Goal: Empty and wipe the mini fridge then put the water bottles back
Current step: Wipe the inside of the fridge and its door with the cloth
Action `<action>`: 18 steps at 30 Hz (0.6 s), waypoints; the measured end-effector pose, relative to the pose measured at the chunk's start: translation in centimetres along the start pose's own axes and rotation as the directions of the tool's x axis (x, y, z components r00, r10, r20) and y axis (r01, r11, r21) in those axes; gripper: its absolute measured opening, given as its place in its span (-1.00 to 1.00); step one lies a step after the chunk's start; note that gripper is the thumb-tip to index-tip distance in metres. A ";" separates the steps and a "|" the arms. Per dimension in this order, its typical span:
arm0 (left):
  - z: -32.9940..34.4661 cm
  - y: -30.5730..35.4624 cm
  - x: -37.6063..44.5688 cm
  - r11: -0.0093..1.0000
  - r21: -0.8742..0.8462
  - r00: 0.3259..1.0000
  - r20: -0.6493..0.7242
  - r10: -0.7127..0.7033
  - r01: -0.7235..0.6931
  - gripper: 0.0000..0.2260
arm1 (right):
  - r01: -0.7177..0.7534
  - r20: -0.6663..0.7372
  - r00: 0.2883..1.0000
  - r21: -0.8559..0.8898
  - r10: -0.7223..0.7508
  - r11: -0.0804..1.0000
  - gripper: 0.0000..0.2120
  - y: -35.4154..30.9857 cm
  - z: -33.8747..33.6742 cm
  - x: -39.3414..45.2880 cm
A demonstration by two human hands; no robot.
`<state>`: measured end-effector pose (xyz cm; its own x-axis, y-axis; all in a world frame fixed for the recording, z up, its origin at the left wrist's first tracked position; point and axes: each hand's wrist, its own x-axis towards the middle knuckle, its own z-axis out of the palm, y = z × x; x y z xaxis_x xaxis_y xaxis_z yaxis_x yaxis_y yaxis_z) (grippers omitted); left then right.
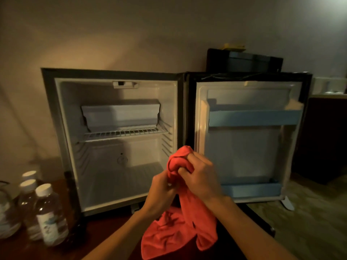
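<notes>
The mini fridge [62, 113] stands open in front of me with nothing inside but its wire shelf [124, 133]. Its door [244, 152] is swung wide to the right, and both door racks hold nothing. A red cloth [176, 228] hangs in front of the fridge's lower right corner. My left hand [159, 192] and my right hand [202, 175] are both closed on the bunched top of it. Several clear water bottles [49, 216] with white caps stand on the floor at the lower left, beside the fridge.
A dark box [244, 61] sits on top, behind the open door. Dark furniture [326, 139] stands to the right of the door. The floor is reddish brown at left and pale patterned at right [308, 222].
</notes>
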<state>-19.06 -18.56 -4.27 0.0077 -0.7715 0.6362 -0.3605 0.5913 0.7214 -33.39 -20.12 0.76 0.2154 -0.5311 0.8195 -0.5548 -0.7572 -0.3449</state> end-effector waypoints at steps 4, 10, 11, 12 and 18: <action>-0.6 1.7 2.2 0.996 -0.037 0.992 -0.105 0.072 -0.077 -0.60 | -0.085 0.181 0.981 0.103 0.066 0.991 -0.39 0.1 -0.4 -0.7; -0.2 3.4 4.5 0.994 -0.024 0.988 -0.117 0.105 -0.108 -0.73 | -0.005 0.060 0.998 0.291 -0.013 0.957 -0.47 0.2 -1.6 0.9; -0.2 3.6 4.7 0.993 -0.032 0.990 -0.097 0.107 -0.110 -0.78 | 0.002 0.022 1.000 0.273 -0.008 0.962 -0.51 0.1 -2.2 1.7; -0.3 3.9 5.0 0.993 -0.038 0.991 -0.078 0.105 -0.109 -0.81 | 0.007 -0.020 1.000 0.244 -0.002 0.970 -0.54 0.0 -2.9 2.6; -0.1 4.1 5.5 0.964 0.249 0.993 -0.035 0.110 -0.098 -0.90 | 0.085 -0.398 0.915 0.015 -0.072 0.996 -0.59 -1.0 -7.1 9.7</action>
<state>-20.45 -20.35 2.24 0.0004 -0.6934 0.7205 -0.5806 0.5865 0.5647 -36.48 -21.80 12.30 -0.0829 -0.2799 0.9564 -0.5227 -0.8049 -0.2809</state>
